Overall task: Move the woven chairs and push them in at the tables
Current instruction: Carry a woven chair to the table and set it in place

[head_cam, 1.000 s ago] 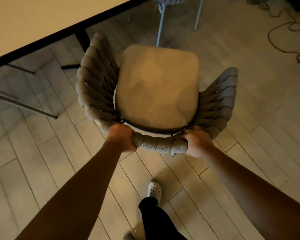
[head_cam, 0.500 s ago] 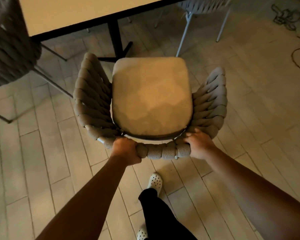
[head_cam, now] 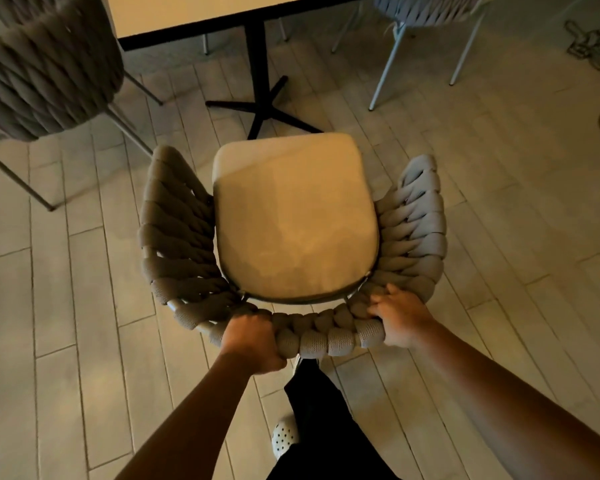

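You've brought the woven chair point(head_cam: 291, 237) closer to the table point(head_cam: 201, 15) over the last second: the pedestal base point(head_cam: 260, 109) now sits just ahead of the seat cushion point(head_cam: 291, 220), so the chair looks lined up but not yet pushed in. Your left hand point(head_cam: 252, 341) is wrapped around the woven back rail, and your right hand point(head_cam: 400, 317) grips the same rail at its right end. Count: three woven chairs in view, the one you hold, a second chair point(head_cam: 45, 67) at left, a third chair point(head_cam: 426, 8) at upper right; one table; one cable tangle point(head_cam: 589, 46) on the floor.
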Tool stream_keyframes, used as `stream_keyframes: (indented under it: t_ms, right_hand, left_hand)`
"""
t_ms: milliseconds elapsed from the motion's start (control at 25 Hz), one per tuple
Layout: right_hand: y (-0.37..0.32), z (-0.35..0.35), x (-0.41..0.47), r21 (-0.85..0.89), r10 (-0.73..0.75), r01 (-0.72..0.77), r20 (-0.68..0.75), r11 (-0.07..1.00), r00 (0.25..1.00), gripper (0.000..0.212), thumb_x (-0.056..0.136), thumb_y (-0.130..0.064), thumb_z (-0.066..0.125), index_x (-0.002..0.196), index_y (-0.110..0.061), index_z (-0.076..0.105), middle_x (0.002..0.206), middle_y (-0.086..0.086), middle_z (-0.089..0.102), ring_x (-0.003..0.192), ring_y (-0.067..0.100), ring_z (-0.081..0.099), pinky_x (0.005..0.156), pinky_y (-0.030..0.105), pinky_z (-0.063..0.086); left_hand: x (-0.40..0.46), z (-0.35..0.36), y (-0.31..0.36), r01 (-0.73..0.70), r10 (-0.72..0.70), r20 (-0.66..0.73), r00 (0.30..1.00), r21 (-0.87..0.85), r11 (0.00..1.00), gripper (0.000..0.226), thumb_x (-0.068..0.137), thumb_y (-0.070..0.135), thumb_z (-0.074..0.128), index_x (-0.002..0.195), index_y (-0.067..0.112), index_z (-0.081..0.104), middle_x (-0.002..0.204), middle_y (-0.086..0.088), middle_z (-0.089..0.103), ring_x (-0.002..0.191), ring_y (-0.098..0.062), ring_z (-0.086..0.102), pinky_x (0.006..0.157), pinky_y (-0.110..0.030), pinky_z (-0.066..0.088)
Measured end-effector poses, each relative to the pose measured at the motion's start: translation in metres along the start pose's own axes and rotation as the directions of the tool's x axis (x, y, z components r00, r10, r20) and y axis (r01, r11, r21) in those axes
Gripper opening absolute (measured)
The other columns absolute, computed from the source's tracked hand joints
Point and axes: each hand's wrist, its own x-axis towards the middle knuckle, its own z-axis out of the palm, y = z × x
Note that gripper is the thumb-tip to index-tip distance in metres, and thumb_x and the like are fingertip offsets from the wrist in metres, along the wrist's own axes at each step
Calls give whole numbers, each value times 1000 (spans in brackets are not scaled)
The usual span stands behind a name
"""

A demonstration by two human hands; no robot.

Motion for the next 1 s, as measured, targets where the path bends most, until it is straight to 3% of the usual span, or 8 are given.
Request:
stream_keyframes:
  t_ms: [200, 400, 600, 880, 1000]
  right_hand:
    - [18, -22, 20, -39, 3, -3, -3, 999, 1000, 41, 74, -43, 61, 113, -30, 60, 123, -8, 55, 115, 27, 41, 89, 34, 47]
    - [50, -69, 69, -67, -1, -4, -76, 998, 997, 39, 74, -40, 63, 112, -31, 60, 118, -9, 56, 110, 24, 42, 84, 31, 46]
    - [105, -116, 124, -71, -33, 25, -112, 997, 993, 42, 74, -49, 62, 112, -32, 61, 117, -11, 57, 109, 22, 43, 84, 28, 44]
    - [195, -165, 157, -115, -85, 82, -28, 990, 996, 44, 75, -52, 60, 116, -35, 58, 123, -11, 55, 114, 23, 40, 86, 29, 44]
    - [227, -179, 164, -154, -89, 84, -25, 984, 996, 42, 77, -52, 59, 114, -35, 59, 123, -12, 55, 114, 22, 40, 88, 27, 40]
  left_hand:
    - [28, -14, 0, 12, -12, 12, 1000, -2, 1000, 49, 56, 55, 58, 97, 29, 61, 92, 7, 65, 87, -17, 61, 78, -29, 48]
    - [87, -52, -16, 41, -41, -9, 999, -5, 999, 46, 57, 55, 61, 96, 32, 62, 89, 10, 65, 83, -13, 60, 76, -28, 47]
    - [159, -102, -19, 69, -68, -42, 997, 18, 997, 45, 60, 52, 59, 100, 32, 60, 91, 10, 66, 87, -14, 61, 80, -29, 50]
    - [228, -149, 26, 100, -101, -25, 995, -30, 995, 42, 64, 50, 61, 100, 29, 60, 93, 7, 65, 86, -14, 60, 78, -27, 46]
    - [250, -164, 45, 68, -66, 49, 997, -45, 997, 53, 62, 63, 62, 102, 29, 62, 93, 5, 65, 89, -16, 60, 75, -28, 41]
